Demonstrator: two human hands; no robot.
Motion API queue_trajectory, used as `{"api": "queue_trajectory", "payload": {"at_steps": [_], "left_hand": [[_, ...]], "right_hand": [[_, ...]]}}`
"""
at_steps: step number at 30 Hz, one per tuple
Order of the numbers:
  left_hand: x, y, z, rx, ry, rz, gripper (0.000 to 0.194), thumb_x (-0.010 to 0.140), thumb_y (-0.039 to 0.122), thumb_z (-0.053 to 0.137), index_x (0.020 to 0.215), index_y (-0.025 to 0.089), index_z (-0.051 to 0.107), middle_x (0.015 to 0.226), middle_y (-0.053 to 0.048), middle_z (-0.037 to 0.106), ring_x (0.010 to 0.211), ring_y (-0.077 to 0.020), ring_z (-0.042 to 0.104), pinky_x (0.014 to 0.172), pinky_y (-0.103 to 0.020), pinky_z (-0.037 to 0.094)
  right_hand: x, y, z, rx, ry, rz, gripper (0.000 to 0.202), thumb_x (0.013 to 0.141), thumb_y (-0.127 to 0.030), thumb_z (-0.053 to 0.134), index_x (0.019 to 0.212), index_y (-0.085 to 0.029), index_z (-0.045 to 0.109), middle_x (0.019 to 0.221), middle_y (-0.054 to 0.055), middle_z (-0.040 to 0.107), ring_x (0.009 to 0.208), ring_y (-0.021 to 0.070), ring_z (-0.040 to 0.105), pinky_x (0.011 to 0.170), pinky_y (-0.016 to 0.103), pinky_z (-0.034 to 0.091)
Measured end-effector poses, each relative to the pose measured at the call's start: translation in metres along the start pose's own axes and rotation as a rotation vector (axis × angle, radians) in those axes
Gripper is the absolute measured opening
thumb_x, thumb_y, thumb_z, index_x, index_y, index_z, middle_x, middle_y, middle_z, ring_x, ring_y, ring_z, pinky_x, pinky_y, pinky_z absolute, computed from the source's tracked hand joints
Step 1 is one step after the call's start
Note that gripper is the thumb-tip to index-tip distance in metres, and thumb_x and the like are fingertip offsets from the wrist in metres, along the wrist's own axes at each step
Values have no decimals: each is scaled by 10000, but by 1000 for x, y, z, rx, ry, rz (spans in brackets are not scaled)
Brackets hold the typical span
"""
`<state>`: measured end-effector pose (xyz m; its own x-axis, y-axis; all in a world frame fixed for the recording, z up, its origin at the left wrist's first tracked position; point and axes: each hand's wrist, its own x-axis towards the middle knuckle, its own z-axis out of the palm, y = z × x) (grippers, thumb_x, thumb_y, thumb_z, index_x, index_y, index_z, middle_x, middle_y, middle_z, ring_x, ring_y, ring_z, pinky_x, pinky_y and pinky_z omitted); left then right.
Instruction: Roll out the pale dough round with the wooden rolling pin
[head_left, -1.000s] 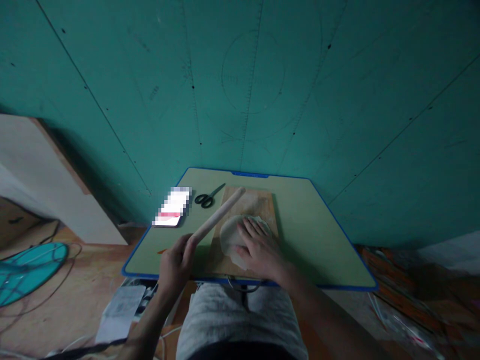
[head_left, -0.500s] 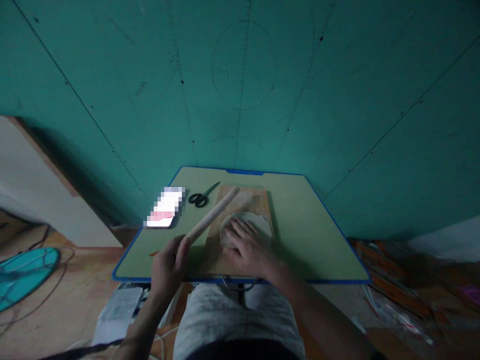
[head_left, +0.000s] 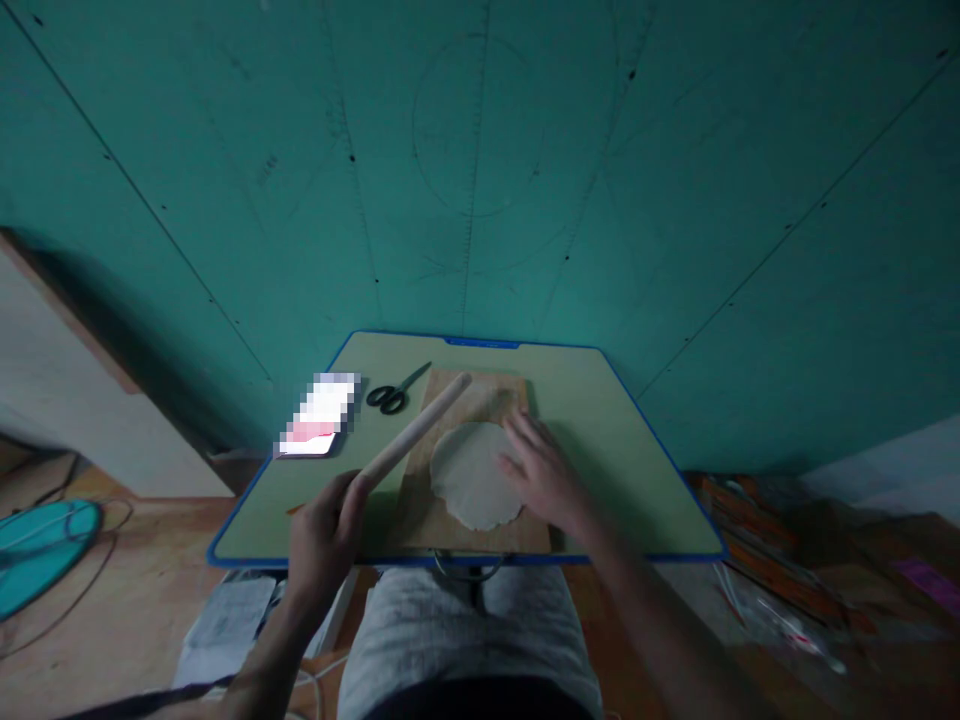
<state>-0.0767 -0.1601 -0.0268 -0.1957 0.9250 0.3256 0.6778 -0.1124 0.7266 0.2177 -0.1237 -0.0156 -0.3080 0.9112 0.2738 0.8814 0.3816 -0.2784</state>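
A flat, roughly round sheet of dough [head_left: 471,475] lies on a wooden board [head_left: 416,515], its edge a little ragged. My left hand [head_left: 324,530] is wrapped round the near end of a wooden rolling pin [head_left: 416,430], whose far end slants up over the board's left side. At the dough's right edge is my right hand [head_left: 541,468], fingers stretched out and somewhat apart. Whether its fingertips touch the dough or the board I cannot tell.
The board rests on a small blue-edged table [head_left: 611,450] against a green wall [head_left: 675,200]. Black-handled scissors [head_left: 391,397] and a phone with a bright screen [head_left: 319,415] lie on the left. A metal ring handle [head_left: 469,575] hangs at the front edge.
My right hand has moved from the middle of the dough to its right edge, uncovering the sheet. My left hand keeps the rolling pin in about the same pose. The view has shifted slightly.
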Motion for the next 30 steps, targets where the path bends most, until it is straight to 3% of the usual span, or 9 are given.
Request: {"api": "queue_trajectory", "payload": {"at_steps": [3,6,10,14,16,18,22,24,30], "left_hand": [[0,1,-1,1,1,10,497,870,565,433,860,153,711,609,-39,679,534,-192,634,488,-246,451],[0,1,-1,-4,13,9,493,864,558,436,852,149,711,596,-36,669,522,-188,624,485,-245,450],[0,0,-1,6,7,-12,478,853,553,444,866,157,712,586,-32,667,508,-189,618,469,-242,444],[0,-1,0,15,-8,-19,479,843,566,442,869,170,709,581,-30,669,504,-195,623,465,-244,442],[1,-1,0,18,-10,-17,479,842,575,442,870,177,707,604,-34,685,526,-201,639,473,-245,448],[1,-1,0,20,0,-20,475,845,579,444,868,184,706,633,-38,699,556,-207,654,486,-245,456],[0,1,-1,23,7,-21,469,855,571,441,869,185,708,625,-33,689,546,-202,640,487,-245,460],[0,2,-1,22,-3,-13,467,854,566,440,856,183,706,598,-29,672,525,-198,627,475,-244,452],[0,4,-2,6,-1,1,465,853,558,437,836,173,696,557,-23,645,491,-192,611,447,-243,431]], "right_hand": [[11,-59,14,52,-108,-190,575,998,-424,403,1455,-78,441,1563,182,368,1460,262,315,1189,434,301],[13,-73,17,59,-169,-256,551,999,-434,415,1432,-98,476,1534,157,427,1443,250,346,1204,412,271],[-4,-6,2,-30,-195,-123,530,986,-412,448,1460,-174,458,1570,132,376,1457,264,324,1192,468,275],[-30,84,-28,-284,-94,422,540,972,-360,435,1394,-31,507,1484,270,444,1422,362,370,1146,583,284],[-37,95,-34,-295,-9,504,557,982,-361,395,1405,-10,485,1478,282,445,1426,356,365,1143,567,304],[-37,74,-29,-183,-9,354,564,991,-396,381,1437,-62,466,1521,230,414,1439,317,354,1159,522,317],[-20,-10,1,-2,-82,-87,555,985,-361,420,1478,-107,423,1561,164,379,1467,262,302,1197,467,294],[-11,-40,12,11,-105,-162,558,977,-353,442,1474,-98,429,1558,158,388,1459,259,316,1209,443,282],[-8,-47,9,-1,-158,-155,550,978,-347,446,1466,-93,442,1555,154,393,1447,273,338,1213,448,271]]}}
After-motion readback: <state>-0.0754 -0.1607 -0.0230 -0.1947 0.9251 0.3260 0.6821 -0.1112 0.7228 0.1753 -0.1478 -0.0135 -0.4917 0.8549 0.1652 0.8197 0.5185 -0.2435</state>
